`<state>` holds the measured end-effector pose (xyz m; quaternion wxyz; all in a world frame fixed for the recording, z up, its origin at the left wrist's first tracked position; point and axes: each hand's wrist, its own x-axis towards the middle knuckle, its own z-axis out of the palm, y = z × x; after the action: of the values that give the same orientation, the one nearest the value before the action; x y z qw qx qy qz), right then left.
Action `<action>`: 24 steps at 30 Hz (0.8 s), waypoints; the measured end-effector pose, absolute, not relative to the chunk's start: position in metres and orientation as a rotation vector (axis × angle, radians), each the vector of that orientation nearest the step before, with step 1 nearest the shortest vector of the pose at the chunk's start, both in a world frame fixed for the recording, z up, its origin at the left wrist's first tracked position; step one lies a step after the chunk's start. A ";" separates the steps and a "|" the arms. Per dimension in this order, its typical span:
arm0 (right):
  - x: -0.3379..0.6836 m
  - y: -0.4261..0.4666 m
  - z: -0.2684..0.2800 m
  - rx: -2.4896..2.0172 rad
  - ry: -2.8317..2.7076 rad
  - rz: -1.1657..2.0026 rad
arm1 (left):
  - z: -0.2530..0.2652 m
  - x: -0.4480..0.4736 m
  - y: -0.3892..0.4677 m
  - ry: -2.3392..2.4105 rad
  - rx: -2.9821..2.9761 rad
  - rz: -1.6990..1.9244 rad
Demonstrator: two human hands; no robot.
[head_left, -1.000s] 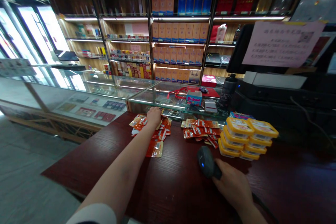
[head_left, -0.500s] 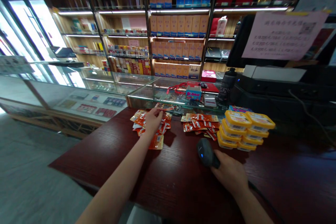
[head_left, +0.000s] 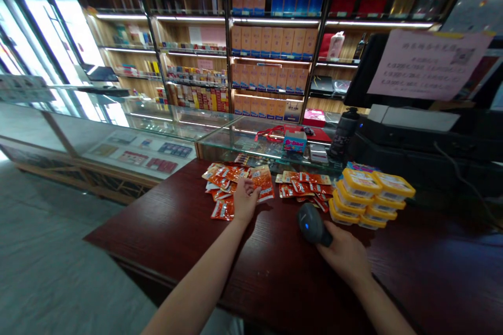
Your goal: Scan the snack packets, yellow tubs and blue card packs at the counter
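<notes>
My left hand [head_left: 245, 202] is closed on an orange snack packet [head_left: 262, 180], pinching its lower left part and tilting it up. Beside and behind that hand lies a loose pile of similar orange packets [head_left: 220, 177] on the dark wooden counter. My right hand [head_left: 346, 251] is wrapped round the handle of a black barcode scanner [head_left: 311, 224], which shows a blue light and points toward the packets. A second group of orange packets [head_left: 302, 184] lies beyond the scanner. To its right stand yellow-lidded plastic tubs [head_left: 361, 183] in two stacks.
The dark wooden counter [head_left: 165, 225] meets a glass display case [head_left: 184, 131] behind. A small blue and pink box [head_left: 294, 141], a black bottle [head_left: 346, 131] and a monitor with a pink notice [head_left: 428, 65] stand toward the right. Shelves of boxes line the wall.
My left hand has come off the back of the pile, moving right and nearer, with a packet now raised in it. The scanner stays in my right hand, almost unmoved.
</notes>
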<state>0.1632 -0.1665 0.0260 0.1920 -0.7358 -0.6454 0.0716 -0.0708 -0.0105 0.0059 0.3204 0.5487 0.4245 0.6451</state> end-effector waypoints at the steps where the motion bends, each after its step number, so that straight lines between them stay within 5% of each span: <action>1: 0.160 -0.163 0.028 -1.998 -1.766 0.277 | 0.005 -0.071 -0.011 1.122 1.437 1.695; 10: 0.104 -0.139 0.055 -1.324 -1.291 0.955 | 0.001 -0.072 -0.009 1.203 1.525 1.644; 24: 0.079 -0.125 0.057 -1.344 -1.188 1.040 | -0.003 -0.072 -0.005 1.302 1.536 1.661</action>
<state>0.0786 -0.1254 0.0569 0.5091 -0.5580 -0.4931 0.4316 -0.0724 -0.0053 -0.0028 0.2626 0.5677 0.4814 0.6140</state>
